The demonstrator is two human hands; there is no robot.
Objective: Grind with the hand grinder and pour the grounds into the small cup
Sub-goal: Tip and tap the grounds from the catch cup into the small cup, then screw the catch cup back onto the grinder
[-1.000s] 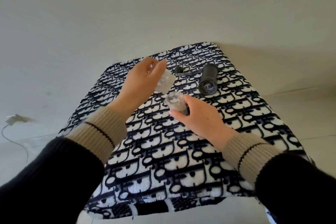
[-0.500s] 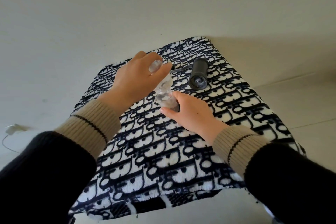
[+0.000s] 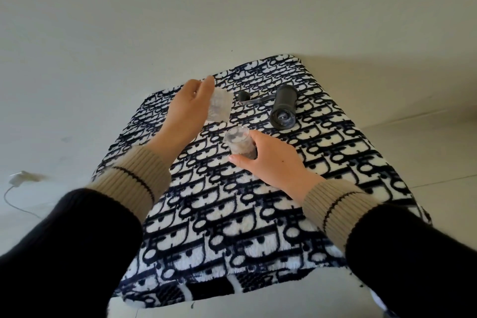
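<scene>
My left hand [image 3: 187, 108] holds the grinder's clear grounds jar [image 3: 219, 108] tilted, its mouth facing down and right, above and left of the small cup. My right hand [image 3: 271, 162] grips the small clear cup [image 3: 238, 143], which stands on the patterned cloth with dark grounds inside. The jar and the cup are apart. The black grinder body [image 3: 284, 107] lies on its side behind the cup, open end toward me. Its crank handle [image 3: 251, 99] with a black knob lies to the left of it.
A black-and-white patterned fleece cloth [image 3: 232, 227] covers the small table. A pale floor surrounds it. A white plug and cable [image 3: 18, 181] lie on the floor at the far left.
My left hand has lifted the jar up and away from the cup's mouth, where it was tipped half a second ago. My right hand has stayed on the cup.
</scene>
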